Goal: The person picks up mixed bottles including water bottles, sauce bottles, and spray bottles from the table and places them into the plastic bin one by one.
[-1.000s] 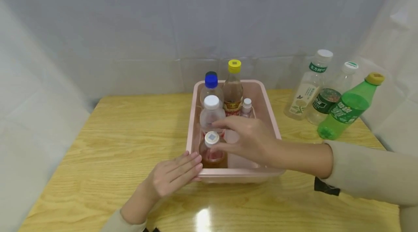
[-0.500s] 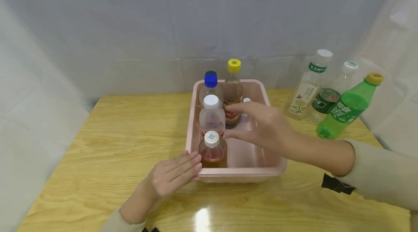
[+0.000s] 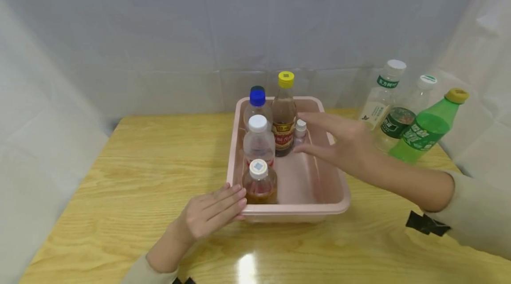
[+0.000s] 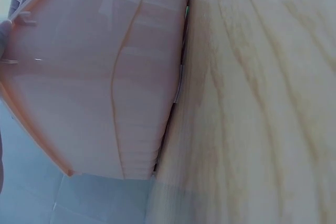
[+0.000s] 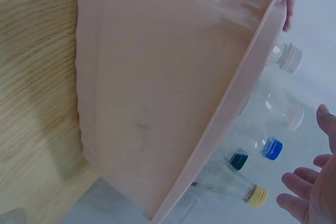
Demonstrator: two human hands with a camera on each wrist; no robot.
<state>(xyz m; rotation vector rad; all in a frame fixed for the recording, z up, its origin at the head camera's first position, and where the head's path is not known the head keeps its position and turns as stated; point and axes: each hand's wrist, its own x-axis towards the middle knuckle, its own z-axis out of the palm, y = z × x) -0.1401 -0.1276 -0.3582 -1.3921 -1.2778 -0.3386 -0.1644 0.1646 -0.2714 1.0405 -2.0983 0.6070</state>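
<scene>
A pink plastic basin (image 3: 297,209) stands on the wooden table. My left hand (image 3: 213,215) holds its near-left corner, fingers over the rim and thumb below. Inside, a bottle with brown liquid (image 3: 260,188) stands nearest that hand. Behind it come a clear white-capped bottle (image 3: 258,142), a blue-capped bottle (image 3: 257,106) and a dark-capped bottle (image 5: 239,160). A yellow-capped sauce bottle (image 3: 284,128) and a small white-capped bottle (image 3: 300,131) stand beside them. Above the basin's right side, my right hand (image 3: 347,140) holds nothing, its thumb and fingers spread apart near the small bottle.
To the right of the basin stand a clear bottle with a pale label (image 3: 375,108), a clear bottle with a dark green label (image 3: 397,122) and a green soda bottle (image 3: 427,131). A pale sheet (image 3: 179,53) hangs behind the wooden table (image 3: 139,177).
My right hand has drawn away from the white-capped bottles at the basin's left, moving right and slightly up. My left hand stays at the corner. The bottles stand where they stood.
</scene>
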